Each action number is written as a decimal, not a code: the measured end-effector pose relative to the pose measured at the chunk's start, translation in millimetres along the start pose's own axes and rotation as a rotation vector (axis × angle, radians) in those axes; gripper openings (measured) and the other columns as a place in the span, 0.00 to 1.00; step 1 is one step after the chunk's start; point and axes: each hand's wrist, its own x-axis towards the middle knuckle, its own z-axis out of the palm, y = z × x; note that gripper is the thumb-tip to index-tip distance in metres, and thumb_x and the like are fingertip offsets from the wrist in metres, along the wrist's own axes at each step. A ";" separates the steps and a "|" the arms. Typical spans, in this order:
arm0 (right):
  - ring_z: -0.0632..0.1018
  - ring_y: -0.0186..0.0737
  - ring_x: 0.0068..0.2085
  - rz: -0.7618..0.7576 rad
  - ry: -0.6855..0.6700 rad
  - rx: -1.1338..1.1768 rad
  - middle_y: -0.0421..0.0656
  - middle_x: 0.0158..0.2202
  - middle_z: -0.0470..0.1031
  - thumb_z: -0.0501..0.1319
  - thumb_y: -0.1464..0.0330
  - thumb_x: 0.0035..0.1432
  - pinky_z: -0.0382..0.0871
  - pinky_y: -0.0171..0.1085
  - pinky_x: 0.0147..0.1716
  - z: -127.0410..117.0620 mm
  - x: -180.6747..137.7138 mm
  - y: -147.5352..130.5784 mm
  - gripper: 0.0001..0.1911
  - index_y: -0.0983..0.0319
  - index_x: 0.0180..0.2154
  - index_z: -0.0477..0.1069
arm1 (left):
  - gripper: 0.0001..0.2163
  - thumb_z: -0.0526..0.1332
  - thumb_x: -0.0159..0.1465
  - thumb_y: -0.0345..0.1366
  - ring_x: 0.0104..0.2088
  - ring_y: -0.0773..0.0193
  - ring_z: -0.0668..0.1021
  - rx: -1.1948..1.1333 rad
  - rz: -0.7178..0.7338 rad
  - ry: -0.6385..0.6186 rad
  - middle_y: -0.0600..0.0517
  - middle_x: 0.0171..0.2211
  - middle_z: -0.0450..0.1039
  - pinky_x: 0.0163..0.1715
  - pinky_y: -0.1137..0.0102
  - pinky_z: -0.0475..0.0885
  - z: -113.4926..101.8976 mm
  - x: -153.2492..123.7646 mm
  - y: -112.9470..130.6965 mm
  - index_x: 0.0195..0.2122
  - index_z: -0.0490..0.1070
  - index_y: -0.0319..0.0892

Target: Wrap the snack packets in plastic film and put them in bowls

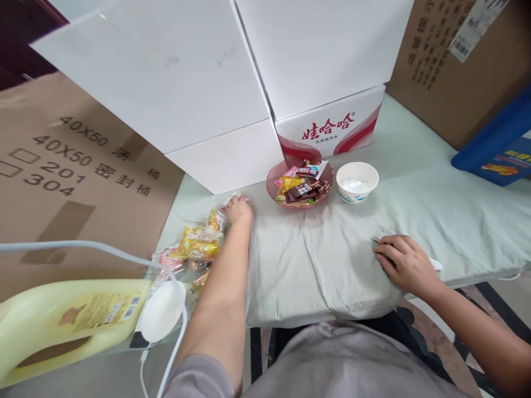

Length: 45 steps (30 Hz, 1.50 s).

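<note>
My left hand point(239, 211) reaches to the foot of the white boxes. Its fingers are bent over a clear plastic packet point(227, 200) whose contents are mostly hidden. Beside that forearm lie several snacks in yellow and clear wrappers point(199, 244). My right hand point(404, 260) rests on the cloth near the front edge with curled fingers. A thin grey tip point(376, 240) pokes out by its fingertips, and a white rounded end point(435, 265) shows behind the hand; whether they belong to one object is hidden. Between the hands stands a pink glass bowl point(271, 185) of wrapped snacks.
A white paper bowl point(357, 196) with something white inside stands right of the glass bowl. White boxes point(224, 157) line the back. Brown cartons point(83, 166) flank both sides. A yellow jug point(116, 287), a white round device point(164, 311) and its cable lie left; a blue container point(489, 160) stands right.
</note>
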 end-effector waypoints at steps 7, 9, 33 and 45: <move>0.74 0.52 0.45 0.046 0.037 -0.018 0.51 0.46 0.73 0.56 0.66 0.63 0.71 0.51 0.46 0.3 -3.1 -2.4 0.10 0.59 0.42 0.74 | 0.18 0.52 0.64 0.29 0.52 0.54 0.75 -0.051 0.224 -0.015 0.48 0.54 0.73 0.53 0.60 0.69 -9.5 -62.3 6.4 0.52 0.74 0.46; 0.73 0.54 0.48 0.111 0.075 -0.031 0.53 0.48 0.72 0.55 0.67 0.63 0.70 0.53 0.47 0.8 -2.4 -1.4 0.12 0.60 0.46 0.73 | 0.18 0.53 0.63 0.26 0.52 0.53 0.75 -0.175 0.489 0.005 0.47 0.52 0.74 0.54 0.59 0.70 -3.4 -104.0 18.7 0.49 0.74 0.44; 0.71 0.48 0.44 -0.042 -0.203 0.040 0.52 0.44 0.75 0.52 0.76 0.64 0.68 0.44 0.44 16.3 55.6 -65.0 0.15 0.66 0.47 0.73 | 0.24 0.61 0.64 0.38 0.56 0.53 0.70 -0.907 0.503 0.216 0.41 0.55 0.64 0.54 0.55 0.69 43.0 -222.0 44.1 0.61 0.60 0.46; 0.64 0.56 0.61 -0.065 -0.100 0.308 0.55 0.62 0.62 0.62 0.55 0.58 0.63 0.55 0.55 16.9 56.9 -86.4 0.37 0.60 0.64 0.55 | 0.03 0.56 0.67 0.34 0.50 0.59 0.74 -1.075 0.557 0.134 0.45 0.47 0.71 0.50 0.61 0.70 35.4 -223.0 47.0 0.39 0.68 0.43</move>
